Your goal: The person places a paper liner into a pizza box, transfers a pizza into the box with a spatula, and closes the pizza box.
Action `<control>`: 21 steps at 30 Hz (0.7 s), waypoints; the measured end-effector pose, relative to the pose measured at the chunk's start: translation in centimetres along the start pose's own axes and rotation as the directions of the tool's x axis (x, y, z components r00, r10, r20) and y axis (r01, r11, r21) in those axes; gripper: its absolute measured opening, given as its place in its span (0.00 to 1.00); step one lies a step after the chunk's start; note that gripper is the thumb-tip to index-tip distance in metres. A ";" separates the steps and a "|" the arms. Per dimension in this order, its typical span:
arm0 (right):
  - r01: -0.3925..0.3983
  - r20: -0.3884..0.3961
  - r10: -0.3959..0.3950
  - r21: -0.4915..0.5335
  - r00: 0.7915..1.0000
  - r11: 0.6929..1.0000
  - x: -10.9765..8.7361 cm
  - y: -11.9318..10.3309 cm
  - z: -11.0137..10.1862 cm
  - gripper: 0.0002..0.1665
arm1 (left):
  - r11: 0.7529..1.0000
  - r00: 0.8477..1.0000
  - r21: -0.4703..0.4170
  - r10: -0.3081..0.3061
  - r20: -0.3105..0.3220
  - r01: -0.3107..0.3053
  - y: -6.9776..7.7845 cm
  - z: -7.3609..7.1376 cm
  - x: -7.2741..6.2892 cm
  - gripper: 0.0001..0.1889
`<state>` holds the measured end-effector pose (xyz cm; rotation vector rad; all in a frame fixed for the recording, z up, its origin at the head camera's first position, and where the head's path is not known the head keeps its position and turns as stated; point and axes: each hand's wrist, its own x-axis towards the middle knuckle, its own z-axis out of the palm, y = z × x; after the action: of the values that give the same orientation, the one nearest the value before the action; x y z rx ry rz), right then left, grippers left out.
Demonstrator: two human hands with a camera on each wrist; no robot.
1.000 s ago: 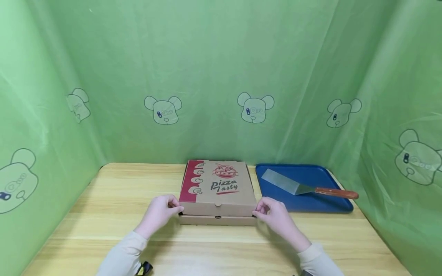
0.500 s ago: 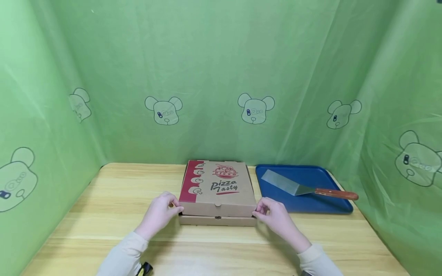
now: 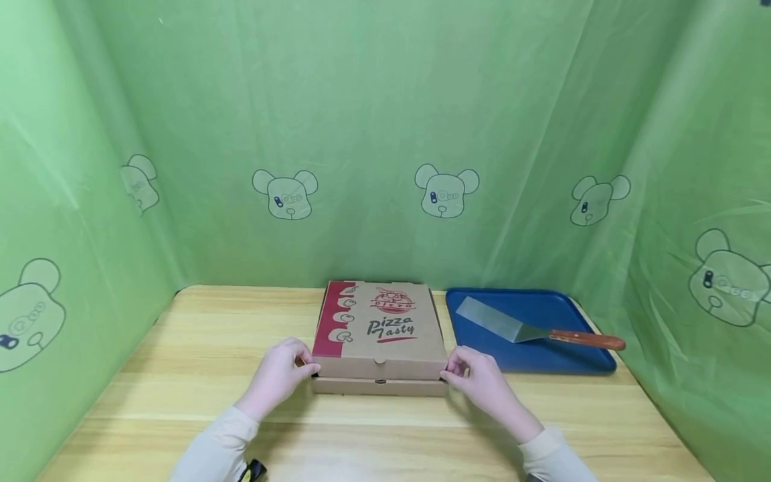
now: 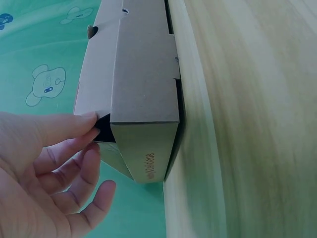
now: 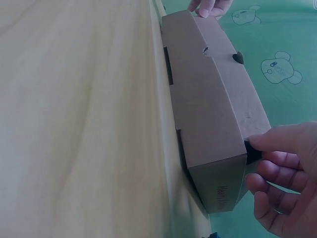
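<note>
A brown cardboard pizza box (image 3: pixel 394 325) with a red printed strip lies mid-table in the head view. Its front flap (image 3: pixel 381 367) hangs from the lid, just above the front wall (image 3: pixel 379 386) of the base. At the flap's left corner my left hand (image 3: pixel 280 371) pinches the lid between thumb and fingers. My right hand (image 3: pixel 482 380) pinches the opposite corner likewise. A dark gap (image 4: pixel 104 130) shows by the left thumb in the left wrist view. In the right wrist view, the box side (image 5: pixel 218 188) bears small print. The inside of the box is hidden.
To the right of the box lies a blue tray (image 3: pixel 542 304). A metal spatula (image 3: pixel 490 320) rests across it, its wooden handle (image 3: pixel 587 338) reaching past the right rim. Green curtains (image 3: pixel 361 100) with bear prints enclose the wooden table (image 3: pixel 181 375) at the back and sides.
</note>
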<state>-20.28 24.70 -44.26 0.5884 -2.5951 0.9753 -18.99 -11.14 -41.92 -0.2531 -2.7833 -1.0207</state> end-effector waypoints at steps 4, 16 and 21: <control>0.011 0.018 -0.011 0.002 1.000 1.000 0.1 0.1 -0.1 0.16 | 1.000 1.000 -0.003 0.004 0.021 -0.004 -0.1 -0.3 0.1 0.10; -0.337 0.125 0.313 0.305 0.942 0.891 0.8 0.6 -1.4 0.13 | 0.892 0.967 -0.374 -0.224 0.119 0.253 -0.8 -1.5 0.8 0.15; -0.510 0.246 0.455 0.551 0.856 0.661 1.1 0.5 -1.4 0.23 | 0.692 0.932 -0.629 -0.315 0.179 0.354 -1.3 -1.2 1.0 0.21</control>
<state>-21.32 25.72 -43.08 0.0327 -2.5309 2.0401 -20.12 -12.77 -41.57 0.1712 -2.4404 -2.1024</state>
